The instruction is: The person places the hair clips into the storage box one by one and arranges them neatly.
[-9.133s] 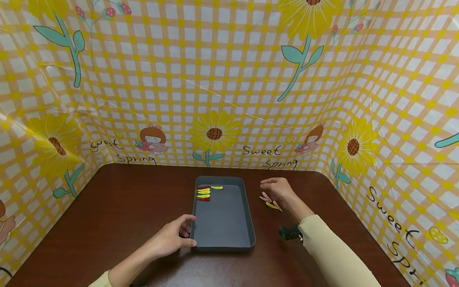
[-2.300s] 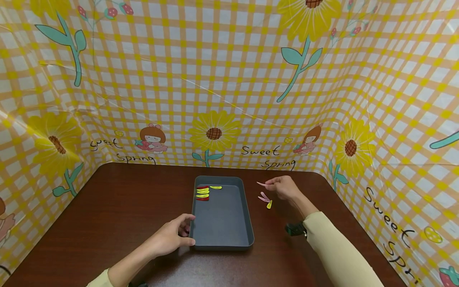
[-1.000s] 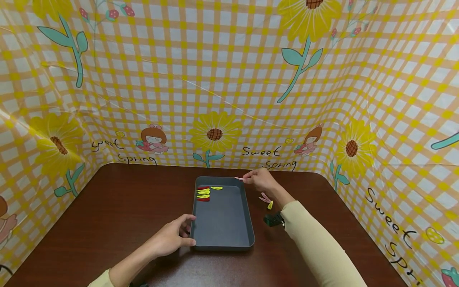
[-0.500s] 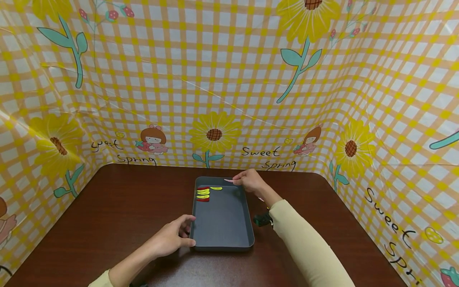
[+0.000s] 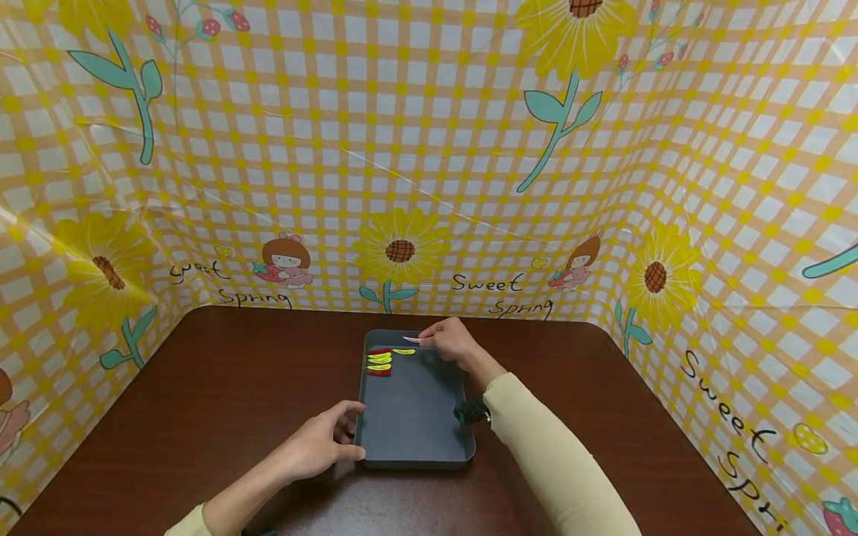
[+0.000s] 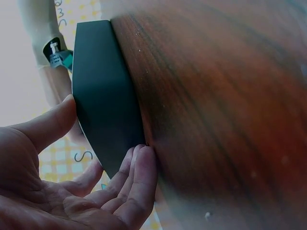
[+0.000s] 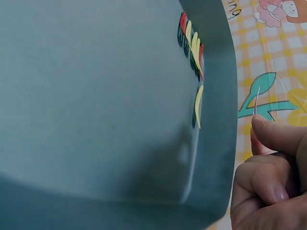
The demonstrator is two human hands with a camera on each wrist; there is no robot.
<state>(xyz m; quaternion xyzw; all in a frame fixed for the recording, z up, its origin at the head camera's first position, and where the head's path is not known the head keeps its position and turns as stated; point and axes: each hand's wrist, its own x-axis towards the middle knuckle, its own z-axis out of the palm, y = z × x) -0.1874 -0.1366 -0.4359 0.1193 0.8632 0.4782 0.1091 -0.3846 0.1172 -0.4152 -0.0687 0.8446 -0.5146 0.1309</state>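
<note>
The grey rectangular tray [image 5: 412, 417] lies on the table. My left hand [image 5: 315, 445] holds its left wall near the front corner; in the left wrist view the thumb [image 6: 64, 112] is at the rim and other fingers lie against the outer wall. My right hand [image 5: 452, 346] pinches a slim pink hair clip [image 5: 412, 339] between thumb and forefinger, over the tray's far end. Below it a single yellow hair clip [image 5: 404, 351] lies in the tray. To its left, several red and yellow hair clips [image 5: 380, 359] form a stacked column against the left wall.
The brown table [image 5: 268, 372] extends around the tray. Printed yellow checked cloth [image 5: 429, 171] rises behind it and on both sides. A dark wrist device [image 5: 472, 411] on my right arm hangs over the tray's right wall.
My right hand has carried the pink hair clip left from the table over the tray's far end. The clips on the table at right are now hidden by my right arm. My left hand stays put.
</note>
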